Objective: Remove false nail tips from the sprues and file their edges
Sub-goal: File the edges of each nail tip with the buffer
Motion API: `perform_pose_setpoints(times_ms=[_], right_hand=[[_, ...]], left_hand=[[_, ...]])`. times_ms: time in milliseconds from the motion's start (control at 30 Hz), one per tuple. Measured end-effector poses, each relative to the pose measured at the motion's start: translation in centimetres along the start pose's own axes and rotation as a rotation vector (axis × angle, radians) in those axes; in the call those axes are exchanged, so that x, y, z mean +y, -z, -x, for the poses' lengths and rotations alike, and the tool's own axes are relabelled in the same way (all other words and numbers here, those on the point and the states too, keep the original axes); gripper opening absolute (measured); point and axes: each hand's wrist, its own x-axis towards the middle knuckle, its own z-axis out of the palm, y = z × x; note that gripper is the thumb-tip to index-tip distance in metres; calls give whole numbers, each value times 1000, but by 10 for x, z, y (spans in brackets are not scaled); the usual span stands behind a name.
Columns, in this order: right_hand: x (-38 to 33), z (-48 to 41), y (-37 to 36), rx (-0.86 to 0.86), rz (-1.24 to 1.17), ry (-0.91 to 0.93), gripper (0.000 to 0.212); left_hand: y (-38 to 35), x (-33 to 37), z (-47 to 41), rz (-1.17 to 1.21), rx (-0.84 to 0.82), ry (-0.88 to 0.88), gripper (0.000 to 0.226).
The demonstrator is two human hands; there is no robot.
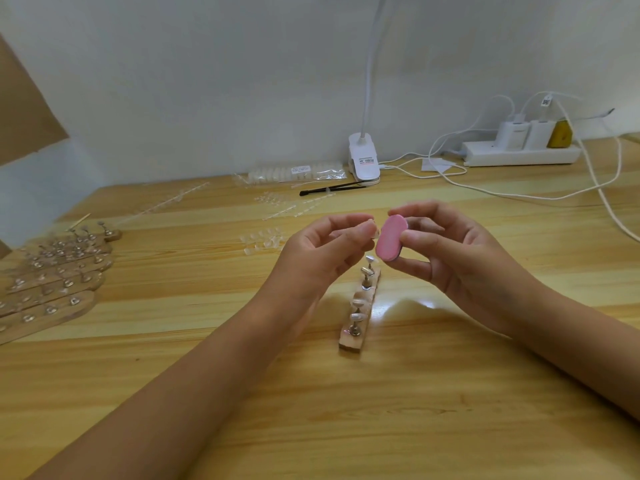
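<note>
Clear nail tip point(373, 231), pinched by left hand point(325, 252) at nine o'clock of pink file point(393, 240), itself pinched by right hand point(450, 251); risk: so slight a hold may let tip flick away under file pressure.

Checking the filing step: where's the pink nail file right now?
In the head view it's mid-frame: the pink nail file is pinched in the right hand, beside the nail tip held by the left hand.
</note>
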Motion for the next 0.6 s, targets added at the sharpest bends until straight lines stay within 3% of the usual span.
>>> perform_pose_setpoints(times_ms=[167,300,467,600], right_hand=[[1,2,-3,-39,99,-29,23],[5,3,-5,-42,160,-30,24],[-4,2,-2,132,37,101,24],[-4,7,-8,29,160,14,28]], left_hand=[[-1,0,1,-36,10,-23,19],[-3,-2,3,-76,-2,-49,34],[-4,-3,3,-157,36,-58,33],[-3,-4,1,-142,34,-51,20]])
